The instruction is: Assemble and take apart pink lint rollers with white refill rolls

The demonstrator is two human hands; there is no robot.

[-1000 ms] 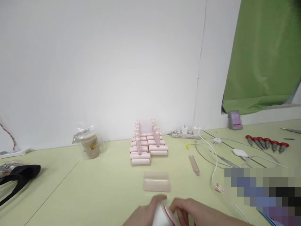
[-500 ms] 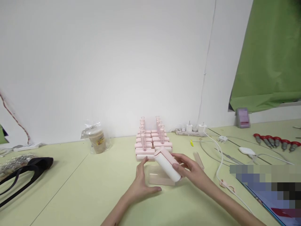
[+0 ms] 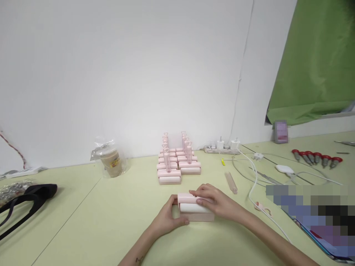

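Note:
A pink-framed lint roller head (image 3: 191, 199) with a white roll (image 3: 194, 208) sits in a clear plastic cover (image 3: 201, 217) on the table. My right hand (image 3: 215, 201) grips the head from its right and top. At the left end, my left hand (image 3: 168, 220) holds the cover between thumb and fingers; some fingertips are hidden behind it. Beyond stand several pink lint rollers (image 3: 169, 176) in two rows, their handles upright. A loose pale pink handle (image 3: 231, 183) lies to the right of my right hand.
A bagged drink cup (image 3: 112, 162) stands at left, near black straps (image 3: 33, 203). On the right are a power strip (image 3: 222, 149), white cables (image 3: 253, 184), tweezers (image 3: 264, 175), several red-topped tools (image 3: 317, 158) and a blurred flat item (image 3: 318, 221).
My right hand has lowered the tilted roller head into the clear cover, where it now lies level. My left hand has closed on the cover's left end. The view has shifted slightly.

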